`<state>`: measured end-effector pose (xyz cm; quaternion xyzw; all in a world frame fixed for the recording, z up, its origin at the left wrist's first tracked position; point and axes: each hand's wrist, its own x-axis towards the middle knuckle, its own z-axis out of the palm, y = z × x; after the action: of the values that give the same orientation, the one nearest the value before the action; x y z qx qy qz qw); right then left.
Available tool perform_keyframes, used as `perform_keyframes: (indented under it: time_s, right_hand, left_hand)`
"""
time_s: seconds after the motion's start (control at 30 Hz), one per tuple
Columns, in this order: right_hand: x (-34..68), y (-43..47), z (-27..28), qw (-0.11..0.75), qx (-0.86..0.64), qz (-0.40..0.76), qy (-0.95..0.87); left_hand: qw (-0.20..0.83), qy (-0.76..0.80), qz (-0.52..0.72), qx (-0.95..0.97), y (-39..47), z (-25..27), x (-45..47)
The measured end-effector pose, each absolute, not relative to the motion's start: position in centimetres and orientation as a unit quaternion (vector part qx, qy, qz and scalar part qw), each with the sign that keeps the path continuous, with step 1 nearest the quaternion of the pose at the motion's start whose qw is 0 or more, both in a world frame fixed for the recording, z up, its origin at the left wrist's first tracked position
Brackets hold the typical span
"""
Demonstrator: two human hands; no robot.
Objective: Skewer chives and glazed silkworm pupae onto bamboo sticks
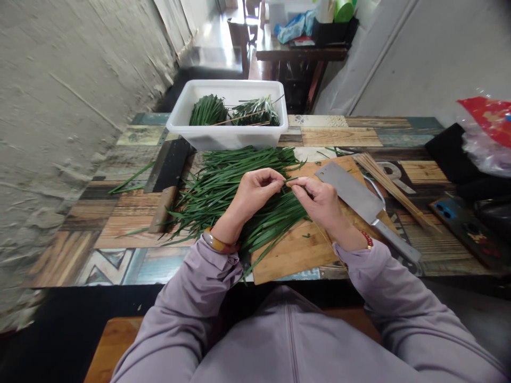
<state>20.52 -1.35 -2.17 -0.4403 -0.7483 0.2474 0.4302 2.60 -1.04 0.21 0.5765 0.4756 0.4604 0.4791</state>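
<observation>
Over a heap of long green garlic chives (223, 186), my two hands meet fingertip to fingertip. My left hand (259, 191) is closed in a pinch, and my right hand (319, 199) pinches just beside it. A thin bit of green chive shows between the fingertips; its full length is hidden. Some of the chives lie across a wooden cutting board (287, 252). A thin stick shows below my right hand; whether that hand grips it I cannot tell. Right of my right hand, a metal cleaver (351, 189) rests on the board, its handle over the edge.
A white plastic tub (227, 139) with bundled chives and sticks stands behind the heap. A dark-bladed knife (167, 165) with a wooden handle lies at left. Bamboo skewers (393, 186) lie at right, near a phone (467, 229) and a plastic bag (487, 138).
</observation>
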Motion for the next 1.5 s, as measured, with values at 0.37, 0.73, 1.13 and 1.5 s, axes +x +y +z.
perform_keyframes:
  time_s: [0.37,0.73,1.13,1.5]
  right_hand:
    - [20.5,-1.4,-2.0,0.431,-0.44,0.245,-0.749]
    - [20.5,-1.3,-1.8,0.413,-0.463,0.245,-0.745]
    - [20.6,-1.2,-1.9,0.403,-0.498,0.256,-0.724]
    - [20.7,-1.5,-2.0,0.421,-0.454,0.248,-0.745]
  left_hand:
    - [0.43,0.474,0.452,0.621,-0.9,-0.4,2.6]
    - [0.264,0.481,0.438,0.712,-0.9,-0.4,2.6]
    - [0.198,0.475,0.418,0.748,-1.0,-0.9,2.7]
    - [0.169,0.438,0.416,0.779,-0.7,-1.3,2.6]
